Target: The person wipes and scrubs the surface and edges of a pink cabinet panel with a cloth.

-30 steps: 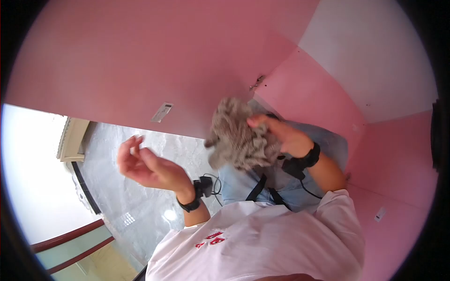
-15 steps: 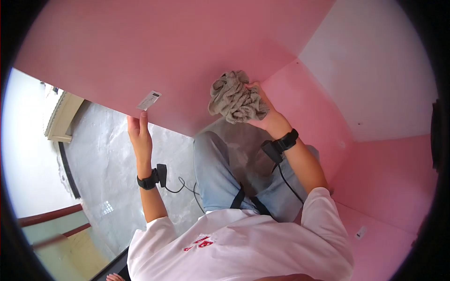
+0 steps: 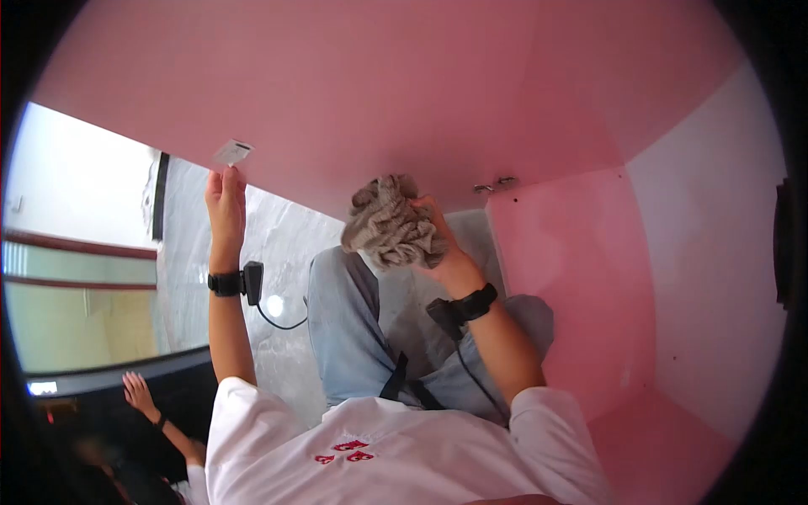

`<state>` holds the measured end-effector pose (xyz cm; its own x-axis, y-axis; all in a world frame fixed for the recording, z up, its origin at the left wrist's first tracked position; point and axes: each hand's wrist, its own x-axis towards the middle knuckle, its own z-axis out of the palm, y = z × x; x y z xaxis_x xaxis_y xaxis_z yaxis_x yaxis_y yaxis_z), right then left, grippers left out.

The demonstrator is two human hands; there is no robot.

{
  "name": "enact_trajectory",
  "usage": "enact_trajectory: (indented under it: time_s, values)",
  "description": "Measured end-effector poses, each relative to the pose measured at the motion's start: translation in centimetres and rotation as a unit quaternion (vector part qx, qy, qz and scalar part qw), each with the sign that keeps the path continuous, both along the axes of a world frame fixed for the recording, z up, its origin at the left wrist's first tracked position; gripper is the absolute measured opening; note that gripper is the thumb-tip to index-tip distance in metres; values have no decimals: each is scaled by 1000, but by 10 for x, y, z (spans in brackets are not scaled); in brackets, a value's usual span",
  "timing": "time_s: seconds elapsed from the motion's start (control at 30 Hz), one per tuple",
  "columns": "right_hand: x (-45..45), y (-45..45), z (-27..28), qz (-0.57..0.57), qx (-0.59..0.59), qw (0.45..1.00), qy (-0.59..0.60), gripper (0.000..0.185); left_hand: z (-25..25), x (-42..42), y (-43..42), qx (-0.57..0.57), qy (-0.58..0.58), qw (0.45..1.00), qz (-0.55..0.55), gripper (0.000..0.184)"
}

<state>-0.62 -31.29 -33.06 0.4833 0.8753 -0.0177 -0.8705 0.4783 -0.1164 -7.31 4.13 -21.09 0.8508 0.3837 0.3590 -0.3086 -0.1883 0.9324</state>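
A large pink door panel (image 3: 337, 101) spans the top of the view. At its left edge my left hand (image 3: 225, 206) is closed, fingers curled round the rim just below a small white-and-silver plate (image 3: 234, 151). My right hand (image 3: 444, 252) grips a crumpled grey-brown cloth (image 3: 394, 225). The cloth is against or very near the lower part of the panel; contact is not clear. Some of the right hand's fingers are hidden behind the cloth.
Metal hinges (image 3: 495, 184) join the panel to a pink-and-white cabinet interior (image 3: 581, 269) on the right. Grey marbled floor (image 3: 282, 227) lies below. At the lower left, another person's raised hand (image 3: 139, 394) shows before a dark surface. Cables run from both wristbands.
The panel has swung and my view has turned, bringing hinges into sight. Both hands appear further left, the cloth lower. Another person's arm shows more fully at lower left.
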Motion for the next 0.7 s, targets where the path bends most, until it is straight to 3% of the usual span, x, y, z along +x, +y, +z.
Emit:
enact_trajectory:
  time_s: [0.03, 0.07, 0.17, 0.37, 0.5, 0.57, 0.6, 0.63, 0.7]
  values:
    - [-1, 1, 10, 5, 33, 999, 6, 38, 0, 0, -4, -18, -19, 1000, 10, 38]
    - [-5, 0, 20, -49, -70, 996, -32, 46, 2, 2, -14, 3, -33, 999, 17, 39]
    - [-7, 5, 31, 9, -22, 999, 24, 46, 3, 4, -22, 32, -38, 998, 48, 40]
    - [-22, 2, 78, -24, 43, 998, 36, 42, 14, 3, -38, 21, -17, 996, 81, 40]
    - [-30, 3, 89, -118, -74, 990, -26, 42, 19, -1, -37, 20, 5, 996, 87, 42]
    - [-35, -5, 88, -106, -82, 986, -104, 42, 21, -9, -38, 123, 97, 982, 105, 44]
    - [-41, -13, 94, -124, -101, 980, -120, 42, 20, -14, -42, 233, 146, 952, 133, 46]
    - [-50, -17, 96, -130, -106, 978, -127, 42, 15, -21, -49, 422, 186, 860, 219, 42]
    - [-67, -18, 101, -145, -169, 972, -75, 36, 10, -30, -65, 341, -18, 889, 303, 40]
